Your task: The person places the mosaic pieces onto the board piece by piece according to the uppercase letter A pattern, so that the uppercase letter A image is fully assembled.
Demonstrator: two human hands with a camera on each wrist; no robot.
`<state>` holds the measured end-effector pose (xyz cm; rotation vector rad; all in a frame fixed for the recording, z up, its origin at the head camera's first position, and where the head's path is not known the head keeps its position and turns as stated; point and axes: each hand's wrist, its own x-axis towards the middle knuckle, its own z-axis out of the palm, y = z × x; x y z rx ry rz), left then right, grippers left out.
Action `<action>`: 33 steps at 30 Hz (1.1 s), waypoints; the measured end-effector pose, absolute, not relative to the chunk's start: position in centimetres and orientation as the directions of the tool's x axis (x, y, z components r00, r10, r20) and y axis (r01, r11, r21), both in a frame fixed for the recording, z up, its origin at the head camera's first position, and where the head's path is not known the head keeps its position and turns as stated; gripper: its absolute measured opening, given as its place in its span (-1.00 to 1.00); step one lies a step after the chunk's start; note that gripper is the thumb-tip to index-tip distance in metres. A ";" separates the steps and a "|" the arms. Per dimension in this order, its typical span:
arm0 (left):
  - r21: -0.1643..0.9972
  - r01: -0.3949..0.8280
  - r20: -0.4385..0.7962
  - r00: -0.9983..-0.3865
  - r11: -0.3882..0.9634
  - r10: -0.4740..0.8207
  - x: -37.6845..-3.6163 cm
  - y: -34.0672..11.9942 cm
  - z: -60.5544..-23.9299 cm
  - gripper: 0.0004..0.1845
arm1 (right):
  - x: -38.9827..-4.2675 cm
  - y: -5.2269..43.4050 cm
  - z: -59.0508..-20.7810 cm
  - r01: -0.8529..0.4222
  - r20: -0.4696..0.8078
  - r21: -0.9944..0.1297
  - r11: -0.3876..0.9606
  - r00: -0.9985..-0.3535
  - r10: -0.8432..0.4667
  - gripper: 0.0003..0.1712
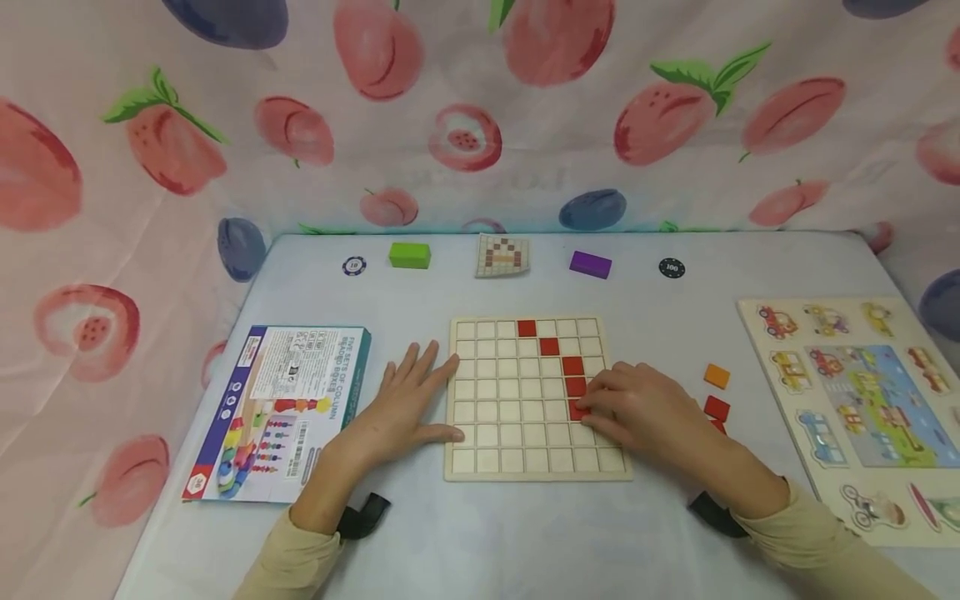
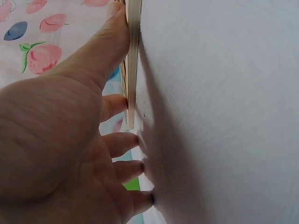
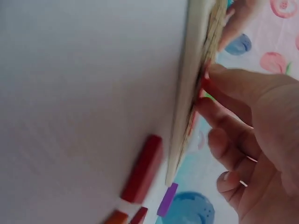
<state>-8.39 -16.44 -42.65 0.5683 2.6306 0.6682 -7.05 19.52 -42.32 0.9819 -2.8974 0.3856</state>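
Note:
A square wooden grid board (image 1: pixel 512 412) lies on the white table. Several red square tiles (image 1: pixel 573 366) sit in its cells, stepping down from the top middle toward the right side. My right hand (image 1: pixel 637 408) pinches the lowest red tile (image 1: pixel 577 411) between thumb and fingertips at the board's right part; the fingers partly hide it. In the right wrist view, thumb and finger meet at a red piece on the board. My left hand (image 1: pixel 401 408) is spread flat, its thumb and index finger touching the board's left edge, the other fingertips (image 2: pixel 145 198) resting on the table.
Right of the board lie an orange tile (image 1: pixel 717 376) and red tiles (image 1: pixel 717 407). Behind stand a pattern card (image 1: pixel 502 260), green block (image 1: pixel 409 256), purple block (image 1: pixel 591 265) and two chips (image 1: pixel 672 267). A toy box (image 1: pixel 300 367) is left, a picture puzzle (image 1: pixel 772 358) right.

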 end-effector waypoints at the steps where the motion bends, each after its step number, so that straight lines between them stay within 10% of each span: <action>1: 0.516 0.288 -0.248 -0.851 0.807 0.463 -8.4 -16.4 -42.7 0.10 | -7.0 19.7 -42.2 -0.603 0.135 -0.212 0.769 -0.798 -0.588 -0.81; 15: 0.515 0.283 -0.253 -0.851 0.809 0.459 -8.5 -16.4 -42.6 0.12 | -5.3 28.6 -41.8 -0.349 0.116 -0.192 0.917 -0.936 -0.331 -0.71; 33: 0.516 0.300 -0.230 -0.853 0.802 0.468 -8.3 -16.5 -42.9 0.10 | -9.0 24.7 -40.7 -0.380 0.027 -0.263 0.887 -0.922 -0.387 -0.80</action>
